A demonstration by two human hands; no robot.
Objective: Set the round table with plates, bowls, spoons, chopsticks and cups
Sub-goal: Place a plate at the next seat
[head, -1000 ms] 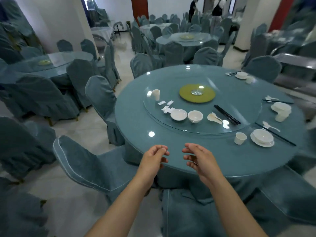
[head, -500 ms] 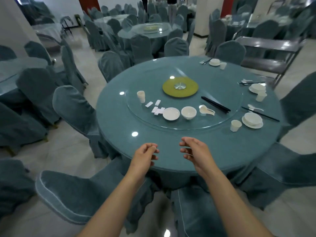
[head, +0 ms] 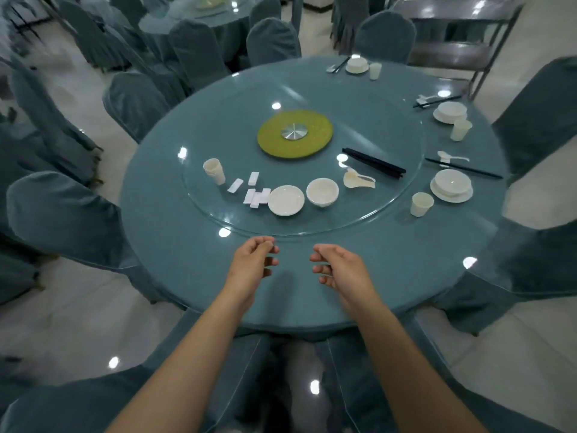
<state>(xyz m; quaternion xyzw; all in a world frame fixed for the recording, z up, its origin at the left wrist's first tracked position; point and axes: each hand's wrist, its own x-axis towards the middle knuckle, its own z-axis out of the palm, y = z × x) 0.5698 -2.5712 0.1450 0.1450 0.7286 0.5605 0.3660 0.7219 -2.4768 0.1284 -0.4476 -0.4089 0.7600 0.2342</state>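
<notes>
My left hand (head: 254, 260) and my right hand (head: 338, 270) hover over the near part of the round table (head: 193, 270), fingers loosely curled and holding nothing. On the glass turntable (head: 390, 195) beyond them lie a white plate (head: 285, 200), a white bowl (head: 322, 191), stacked spoons (head: 356, 180), black chopsticks (head: 373, 163), stacked cups (head: 214, 171) and several white chopstick rests (head: 254, 192). On the right rim sit a cup (head: 421, 204) and a bowl on a plate (head: 451, 185).
Two more laid places, one with a bowl on a plate (head: 450, 111) and one (head: 357, 64) at the far right rim. A green disc (head: 295, 134) marks the turntable's centre. Covered chairs (head: 62, 214) ring the table; one stands right below me (head: 218, 385).
The view has come closer and tilted down over the table. Both hands have moved forward from the table's edge to over its top, still holding nothing.
</notes>
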